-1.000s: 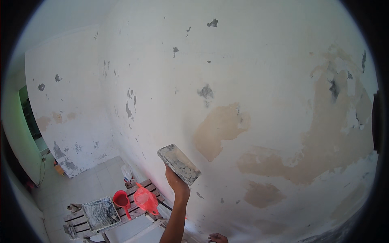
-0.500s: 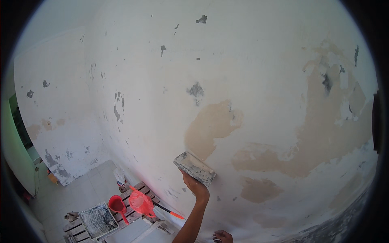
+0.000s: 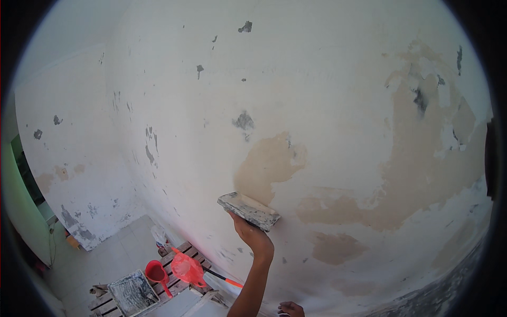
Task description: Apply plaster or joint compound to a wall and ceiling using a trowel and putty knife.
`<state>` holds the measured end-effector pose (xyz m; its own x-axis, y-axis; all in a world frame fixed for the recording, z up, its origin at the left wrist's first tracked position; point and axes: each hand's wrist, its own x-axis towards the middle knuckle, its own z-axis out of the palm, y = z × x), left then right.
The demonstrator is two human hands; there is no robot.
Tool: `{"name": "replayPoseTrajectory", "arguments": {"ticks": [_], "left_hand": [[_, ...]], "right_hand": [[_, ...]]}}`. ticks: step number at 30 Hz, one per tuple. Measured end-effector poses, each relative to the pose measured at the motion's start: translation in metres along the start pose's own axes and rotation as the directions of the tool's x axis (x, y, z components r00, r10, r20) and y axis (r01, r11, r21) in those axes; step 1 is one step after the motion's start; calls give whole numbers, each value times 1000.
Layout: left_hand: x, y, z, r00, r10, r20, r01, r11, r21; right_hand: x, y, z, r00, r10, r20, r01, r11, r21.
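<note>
My left hand (image 3: pixel 252 235) is closed around a plastering trowel (image 3: pixel 248 211), reaching up from the lower edge. The trowel's rectangular blade is smeared grey, with pale filler along its upper side. It lies at or close against the white wall (image 3: pixel 327 127), just below a beige patch (image 3: pixel 270 164); whether it touches cannot be told. Low in the picture, my right hand (image 3: pixel 290 308) is curled near the wall. A bit of something white shows at its fingers, too little to name, and the lower edge cuts the hand off.
On a slatted wooden platform (image 3: pixel 103 304) at lower left stand a smeared tray (image 3: pixel 133 293), a red dipper (image 3: pixel 156 271) and a red plastic bag (image 3: pixel 186 267). A black-and-orange handle (image 3: pixel 232 282) sticks out beside the bag. Grey chips and beige patches mark the walls.
The view has shifted slightly, so the wall marks sit further left. The trowel has tilted nearer to level and moved a little up and left. My right hand has hardly moved.
</note>
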<state>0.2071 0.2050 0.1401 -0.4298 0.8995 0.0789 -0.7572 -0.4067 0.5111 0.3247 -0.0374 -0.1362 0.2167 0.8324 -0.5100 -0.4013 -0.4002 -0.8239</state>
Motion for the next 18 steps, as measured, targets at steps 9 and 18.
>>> {"name": "replayPoseTrajectory", "arguments": {"ticks": [9,18], "left_hand": [[-5,44,68,999,0,49,-1,1000,31],[-19,73,117,928,137,347,-103,988,-116]], "right_hand": [[-1,-13,18,998,-2,63,5,998,-57],[6,-25,26,992,9,122,-1,998,-64]]}}
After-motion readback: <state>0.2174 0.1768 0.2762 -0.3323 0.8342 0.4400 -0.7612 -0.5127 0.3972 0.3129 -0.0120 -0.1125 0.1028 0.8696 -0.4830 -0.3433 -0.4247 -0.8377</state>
